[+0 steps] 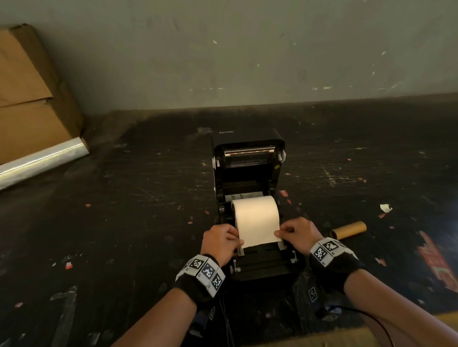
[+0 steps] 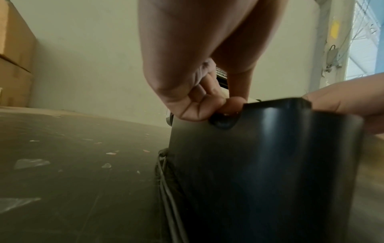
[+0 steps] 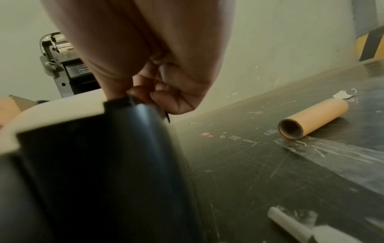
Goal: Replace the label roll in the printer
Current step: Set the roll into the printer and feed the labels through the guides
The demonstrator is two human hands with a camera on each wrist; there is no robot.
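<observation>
The black printer (image 1: 255, 266) stands on the dark table with its lid (image 1: 248, 156) swung up. A white label roll (image 1: 255, 211) sits in its bay, and its free strip (image 1: 259, 237) is drawn forward over the front. My left hand (image 1: 235, 241) pinches the strip's left edge and my right hand (image 1: 279, 234) pinches its right edge. In the left wrist view, curled fingers (image 2: 199, 105) sit at the top of the printer's side wall (image 2: 259, 164). In the right wrist view, curled fingers (image 3: 166, 98) sit above the printer body (image 3: 93, 164). An empty cardboard core (image 1: 349, 230) (image 3: 311, 120) lies to the right.
Stacked cardboard boxes (image 1: 17, 90) and a roll of clear film (image 1: 33, 166) stand at the back left. A wall closes off the table's far edge. Paper scraps (image 1: 385, 208) and a strip of red tape (image 1: 439, 266) lie to the right. Cables (image 1: 373, 319) run by my right forearm.
</observation>
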